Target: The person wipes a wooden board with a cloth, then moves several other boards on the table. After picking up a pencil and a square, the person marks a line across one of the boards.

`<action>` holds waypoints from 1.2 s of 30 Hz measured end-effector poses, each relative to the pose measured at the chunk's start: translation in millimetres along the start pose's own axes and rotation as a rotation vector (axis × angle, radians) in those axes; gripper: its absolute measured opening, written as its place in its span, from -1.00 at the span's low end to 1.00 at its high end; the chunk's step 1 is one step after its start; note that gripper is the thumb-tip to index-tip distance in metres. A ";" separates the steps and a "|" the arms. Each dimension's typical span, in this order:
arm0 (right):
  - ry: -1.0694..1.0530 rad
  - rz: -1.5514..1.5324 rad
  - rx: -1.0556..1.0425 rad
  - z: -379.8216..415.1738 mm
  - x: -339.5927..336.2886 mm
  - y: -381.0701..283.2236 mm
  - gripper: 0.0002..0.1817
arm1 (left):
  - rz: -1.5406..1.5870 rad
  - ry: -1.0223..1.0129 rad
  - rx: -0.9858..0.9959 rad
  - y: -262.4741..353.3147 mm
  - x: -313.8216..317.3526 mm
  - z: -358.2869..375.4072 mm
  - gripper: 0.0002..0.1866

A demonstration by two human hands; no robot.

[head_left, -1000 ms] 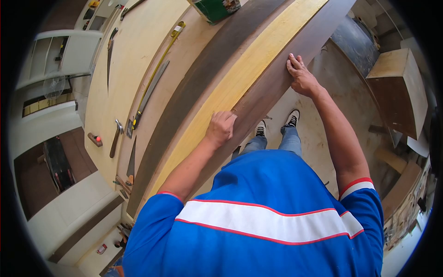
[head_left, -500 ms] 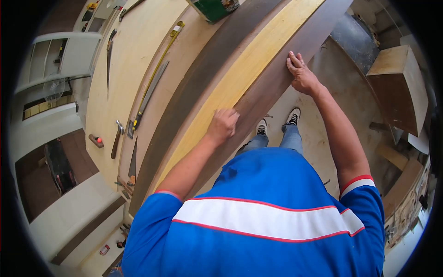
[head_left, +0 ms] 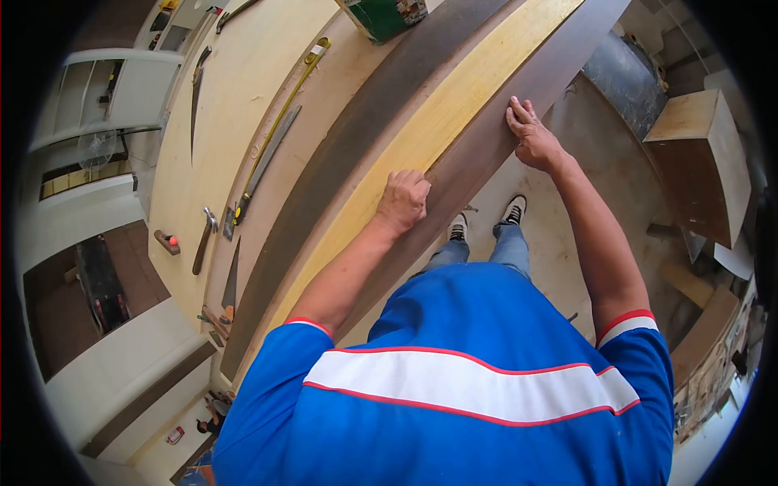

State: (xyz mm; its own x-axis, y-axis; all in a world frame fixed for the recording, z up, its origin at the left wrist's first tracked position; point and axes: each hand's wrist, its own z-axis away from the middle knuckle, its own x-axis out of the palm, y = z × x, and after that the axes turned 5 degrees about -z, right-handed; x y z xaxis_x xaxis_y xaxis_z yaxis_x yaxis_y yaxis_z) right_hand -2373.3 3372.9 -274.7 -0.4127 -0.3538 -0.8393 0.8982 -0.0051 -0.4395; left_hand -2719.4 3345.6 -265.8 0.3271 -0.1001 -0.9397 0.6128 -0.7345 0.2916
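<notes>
My left hand [head_left: 404, 201] is closed with its fingers curled under, at the line where a pale yellow wood strip [head_left: 454, 121] meets a dark brown board [head_left: 480, 156]. Whatever those fingers hold, if anything, is hidden. Farther along, my right hand [head_left: 536, 139] lies on the outer edge of the dark brown board, its fingers stretched out over the top face. Beyond the yellow strip runs a second dark board [head_left: 336, 146], roughly parallel to it.
On the workbench [head_left: 231, 105] lie a yellow tape measure [head_left: 312, 53], a long metal blade [head_left: 271, 150], a hammer [head_left: 204, 241] and a handsaw [head_left: 197, 101]. A green can [head_left: 381, 18] stands at the far end. A wooden box [head_left: 701, 158] is at the right.
My left hand has slid a little forward and to the right along the line between the yellow strip and the dark board. My right hand stays at about the same place.
</notes>
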 end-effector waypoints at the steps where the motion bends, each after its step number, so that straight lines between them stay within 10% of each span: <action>1: -0.018 -0.004 0.010 0.4 -2.2 0.7 -0.05 | -0.005 0.012 -0.018 2.0 -2.4 12.3 -0.92; 36: -0.048 0.021 0.030 -2.2 -4.2 -0.2 -0.06 | 0.002 0.054 0.012 11.7 7.2 -2.2 -0.82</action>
State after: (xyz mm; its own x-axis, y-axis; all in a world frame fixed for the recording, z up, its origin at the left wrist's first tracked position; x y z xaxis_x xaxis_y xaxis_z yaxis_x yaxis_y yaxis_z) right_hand -2372.1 3376.5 -271.8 -0.3862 -0.3988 -0.8317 0.9112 -0.0245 -0.4113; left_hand -2708.2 3337.7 -268.7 0.3670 -0.0655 -0.9279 0.6034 -0.7425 0.2910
